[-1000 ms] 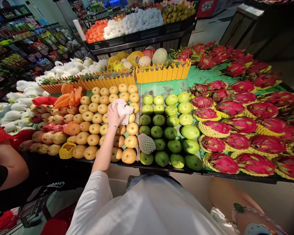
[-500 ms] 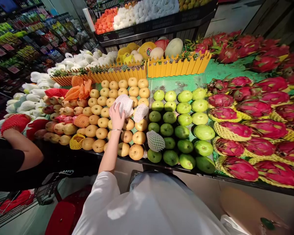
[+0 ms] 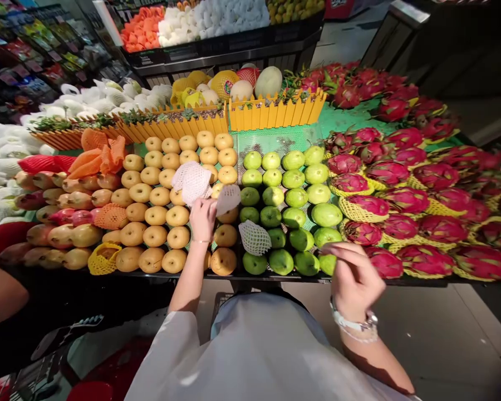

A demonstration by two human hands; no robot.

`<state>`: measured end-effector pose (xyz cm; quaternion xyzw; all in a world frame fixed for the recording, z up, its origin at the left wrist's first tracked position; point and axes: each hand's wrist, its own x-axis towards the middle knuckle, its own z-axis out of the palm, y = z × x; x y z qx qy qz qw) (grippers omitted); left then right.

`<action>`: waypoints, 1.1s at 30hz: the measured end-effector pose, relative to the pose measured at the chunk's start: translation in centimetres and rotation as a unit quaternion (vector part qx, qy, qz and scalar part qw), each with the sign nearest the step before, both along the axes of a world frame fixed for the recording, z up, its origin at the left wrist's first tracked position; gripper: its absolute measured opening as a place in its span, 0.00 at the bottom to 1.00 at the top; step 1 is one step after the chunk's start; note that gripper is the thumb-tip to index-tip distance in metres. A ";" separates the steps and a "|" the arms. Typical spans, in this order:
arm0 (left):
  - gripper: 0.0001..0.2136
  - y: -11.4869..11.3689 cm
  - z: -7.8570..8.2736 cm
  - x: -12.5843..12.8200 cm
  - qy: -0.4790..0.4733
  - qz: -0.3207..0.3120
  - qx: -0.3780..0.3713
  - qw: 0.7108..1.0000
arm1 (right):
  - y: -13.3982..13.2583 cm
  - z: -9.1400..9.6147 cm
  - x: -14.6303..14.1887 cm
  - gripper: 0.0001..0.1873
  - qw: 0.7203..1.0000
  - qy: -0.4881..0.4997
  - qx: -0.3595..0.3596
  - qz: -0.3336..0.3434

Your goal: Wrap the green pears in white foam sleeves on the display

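Left hand (image 3: pixel 202 220) pinches white foam netting (image 3: pixel 193 184); right hand (image 3: pixel 354 281) half-curled, seemingly empty.

Market fruit stand, counted from the frame's centre: two hands, the left hand (image 3: pixel 202 220) at 9 o'clock and the right hand (image 3: pixel 354 281) at 4 o'clock. Three white foam net sleeves (image 3: pixel 191 184) lie near the centre. About two dozen green fruits (image 3: pixel 293 179) sit at 2 o'clock, more than two dozen dragon fruits (image 3: pixel 401 225) at 3 o'clock, one yellow mesh net (image 3: pixel 104 259) at 8 o'clock, two yellow picket fences (image 3: pixel 275 110) at 12 o'clock, and one co-worker's forearm (image 3: pixel 0 295) at 8 o'clock.
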<state>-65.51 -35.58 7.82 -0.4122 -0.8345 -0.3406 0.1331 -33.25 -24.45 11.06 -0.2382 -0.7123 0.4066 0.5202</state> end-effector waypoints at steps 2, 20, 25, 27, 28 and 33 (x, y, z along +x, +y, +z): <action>0.13 -2.2 0.6 2.7 -0.010 -0.061 0.076 0.995 | -1.0 -1.0 -1.3 0.09 1.000 -0.006 -0.014 0.005; 0.08 -10.8 -5.1 11.4 -0.401 -0.079 0.112 0.906 | -10.5 -8.2 -5.7 0.03 0.964 -0.024 -0.265 0.015; 0.06 -11.5 -5.6 11.1 -0.427 -0.072 0.093 0.897 | -10.3 -8.3 -4.5 0.08 0.961 -0.061 -0.268 0.037; 0.09 -11.4 -5.4 10.8 -0.422 -0.088 0.090 0.898 | -10.1 -8.4 -4.3 0.10 0.958 -0.061 -0.275 0.047; 0.10 -11.2 -5.2 10.7 -0.413 -0.098 0.080 0.902 | -10.1 -8.5 -4.3 0.11 0.954 -0.058 -0.288 0.056; 0.08 -10.3 -4.5 10.5 -0.297 -0.093 0.029 0.950 | -10.0 -8.0 -4.3 0.12 0.908 -0.036 -0.397 0.131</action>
